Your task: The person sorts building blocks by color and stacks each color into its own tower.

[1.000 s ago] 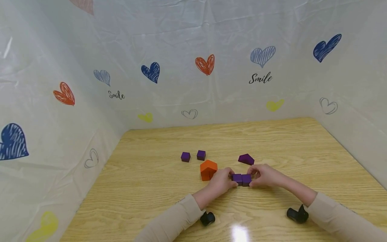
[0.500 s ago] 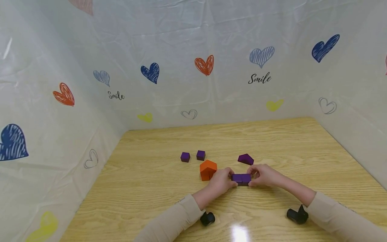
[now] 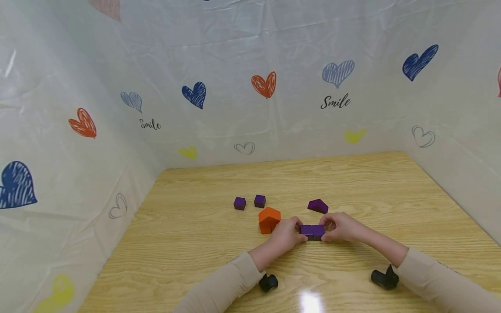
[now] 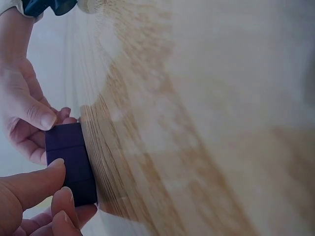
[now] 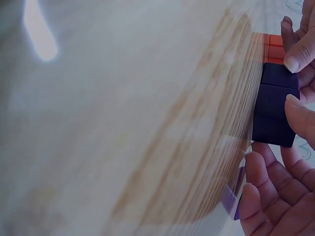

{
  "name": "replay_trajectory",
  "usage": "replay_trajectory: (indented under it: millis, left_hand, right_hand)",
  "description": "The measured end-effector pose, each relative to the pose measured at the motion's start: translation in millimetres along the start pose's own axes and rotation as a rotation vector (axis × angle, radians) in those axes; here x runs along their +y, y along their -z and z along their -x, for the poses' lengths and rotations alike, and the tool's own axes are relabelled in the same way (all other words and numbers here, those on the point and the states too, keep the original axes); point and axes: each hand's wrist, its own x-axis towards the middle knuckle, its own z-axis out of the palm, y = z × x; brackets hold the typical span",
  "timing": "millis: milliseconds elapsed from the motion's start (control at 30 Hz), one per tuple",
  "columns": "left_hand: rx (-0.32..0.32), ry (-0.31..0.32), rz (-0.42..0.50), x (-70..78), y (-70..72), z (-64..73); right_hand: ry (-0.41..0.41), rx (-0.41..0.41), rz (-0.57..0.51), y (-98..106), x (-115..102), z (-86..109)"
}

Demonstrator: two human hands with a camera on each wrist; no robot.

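Hearts [image 3: 264, 85] dot the white sheet [image 3: 297, 48] above the tabletop [image 3: 188, 252]. Soft, even pushes from both sides should keep the two purple blocks [image 3: 312, 232] straight; they sit low, right of the frame's middle, between the left hand [image 3: 287, 234] and right hand [image 3: 344, 227], whose fingers pinch one end each.

You face pale, creased sheeting [image 3: 219, 48] printed with hearts [image 3: 264, 84] and "Smile" [image 3: 335, 101], behind and beside a wood-grain table [image 3: 176, 243] that shows a white glare [image 3: 311, 301] near you.

Head view bright; white glare [image 3: 311, 301] on tabletop [image 3: 176, 243]; wrist views dimmer, hazy.
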Motion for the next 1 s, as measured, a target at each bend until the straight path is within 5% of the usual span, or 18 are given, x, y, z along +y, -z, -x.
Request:
replay_trajectory:
  millis: [367,533,633,767,867,1000]
  left_hand:
    - [-0.015,-0.010,-0.030,0.0,0.6,0.6]
    - [-0.001,-0.056,-0.091,9.7,12.6,9.8]
    - [0.038,-0.099,-0.083,18.2,37.1,15.6]
    - [0.131,-0.127,-0.026,18.2,87.7,11.1]
    - [0.211,-0.143,-0.009,0.6,123.4,-3.7]
    - [0.213,-0.137,-0.022,-42.1,151.8,-23.9]
  right_hand:
    - [-0.011,-0.023,-0.017,0.9,-1.3,0.1]
    - [-0.016,-0.040,-0.035,0.3,-1.8,0.6]
    - [-0.017,-0.056,-0.049,0.8,-2.8,0.9]
    - [-0.021,-0.074,-0.063,1.9,-2.7,0.7]
    - [-0.021,-0.079,-0.062,2.1,-0.6,0.8]
    - [-0.022,-0.080,-0.059,2.0,0.9,1.2]
